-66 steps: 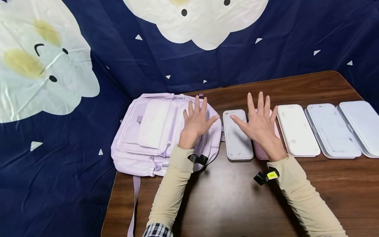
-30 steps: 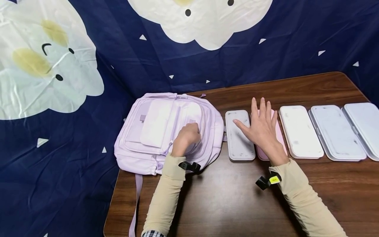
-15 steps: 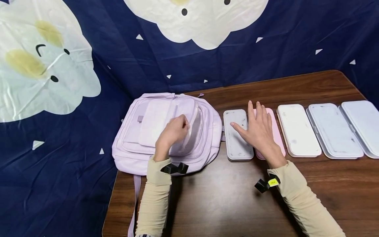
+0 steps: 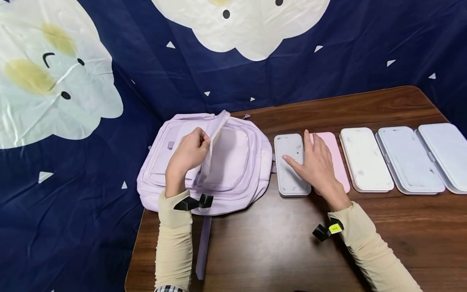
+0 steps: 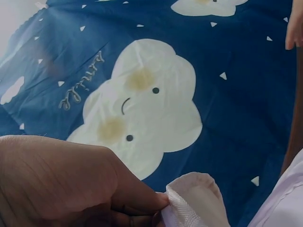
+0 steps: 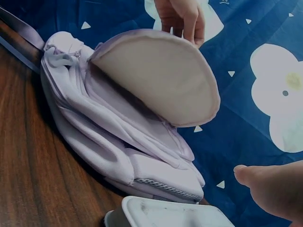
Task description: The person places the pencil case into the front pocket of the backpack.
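A lilac backpack lies on the table with its front pocket unzipped. My left hand pinches the edge of the pocket's front flap and holds it raised, folded back toward the left. Thumb and fingertips grip that edge in the left wrist view. Through the opening the pale pocket lining shows. My right hand has its fingers extended over a pink case, with the thumb over a light grey case. It grips neither of them.
Right of the pink case, a white case and two pale blue cases lie in a row. A backpack strap hangs toward the table's front. A dark blue cloth with clouds stands behind the wooden table.
My left hand has gone from spread over the backpack to gripping the pocket flap, pulling it up and leftward so the pocket gapes. The right hand has stayed near the cases, its fingers closer together.
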Demonstrator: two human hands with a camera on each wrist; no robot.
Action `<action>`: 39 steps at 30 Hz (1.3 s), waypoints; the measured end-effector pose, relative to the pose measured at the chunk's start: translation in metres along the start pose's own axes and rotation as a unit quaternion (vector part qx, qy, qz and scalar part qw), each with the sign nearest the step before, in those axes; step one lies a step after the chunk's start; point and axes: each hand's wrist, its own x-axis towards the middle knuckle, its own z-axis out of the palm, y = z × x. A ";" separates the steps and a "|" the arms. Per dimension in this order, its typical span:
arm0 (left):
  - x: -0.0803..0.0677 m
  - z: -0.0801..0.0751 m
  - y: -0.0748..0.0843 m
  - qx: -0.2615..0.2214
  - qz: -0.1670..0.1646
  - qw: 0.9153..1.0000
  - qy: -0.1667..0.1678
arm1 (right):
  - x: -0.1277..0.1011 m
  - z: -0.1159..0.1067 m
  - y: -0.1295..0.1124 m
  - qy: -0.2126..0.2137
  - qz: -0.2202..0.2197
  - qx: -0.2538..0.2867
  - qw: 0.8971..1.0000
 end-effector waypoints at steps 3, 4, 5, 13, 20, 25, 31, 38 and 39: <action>-0.001 -0.007 -0.001 0.000 -0.004 1.000 0.008 | -0.003 0.002 0.001 -0.001 0.004 0.002 1.000; -0.001 -0.010 -0.001 0.001 -0.007 1.000 0.011 | -0.004 0.003 0.001 -0.003 0.005 0.003 1.000; -0.001 -0.012 -0.002 0.002 -0.010 1.000 0.015 | -0.005 0.004 0.001 -0.003 0.006 0.003 1.000; -0.001 -0.023 -0.004 0.000 -0.023 0.999 0.044 | -0.015 0.012 -0.001 -0.011 0.009 -0.002 1.000; 0.000 -0.029 -0.004 0.007 -0.024 0.998 0.058 | -0.021 0.017 -0.003 -0.012 -0.001 -0.004 1.000; -0.001 -0.029 -0.004 0.010 -0.025 0.998 0.058 | -0.027 0.019 -0.006 -0.022 0.005 -0.002 1.000; -0.001 -0.029 -0.007 0.007 -0.028 0.998 0.059 | -0.036 0.019 -0.011 -0.046 0.025 -0.003 0.999; -0.003 -0.033 -0.010 0.006 -0.043 0.997 0.057 | -0.045 0.019 -0.014 -0.072 0.029 -0.013 0.997; -0.003 -0.034 -0.011 0.006 -0.045 0.997 0.056 | -0.047 0.019 -0.015 -0.071 0.026 -0.016 0.997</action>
